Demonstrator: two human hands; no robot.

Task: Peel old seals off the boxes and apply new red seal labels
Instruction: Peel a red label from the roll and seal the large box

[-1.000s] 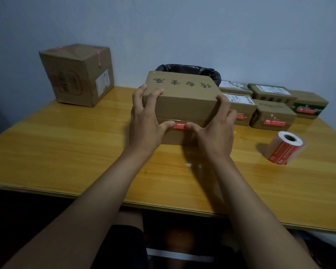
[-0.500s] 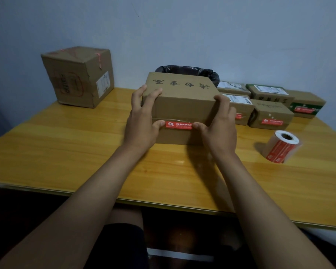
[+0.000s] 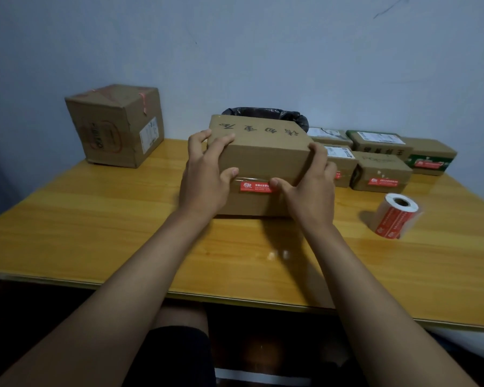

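Observation:
A brown cardboard box (image 3: 263,152) with black handwriting on its lid stands on the wooden table (image 3: 95,219) in front of me. A red seal label (image 3: 254,186) lies across its front seam. My left hand (image 3: 206,177) grips the box's left end, fingers on the lid, thumb at the label's left end. My right hand (image 3: 310,188) grips the right end, its thumb pressing the label's right end. A roll of red seal labels (image 3: 394,216) lies on the table to the right.
Several small boxes (image 3: 380,171), some with red labels, are lined up at the back right. A larger taped box (image 3: 118,127) stands at the back left. A bin lined with a black bag (image 3: 266,114) shows behind the held box.
My thumbs moved apart along the front seam, uncovering more of the red label, and the right thumb has since come back onto its right end. The box stays in place.

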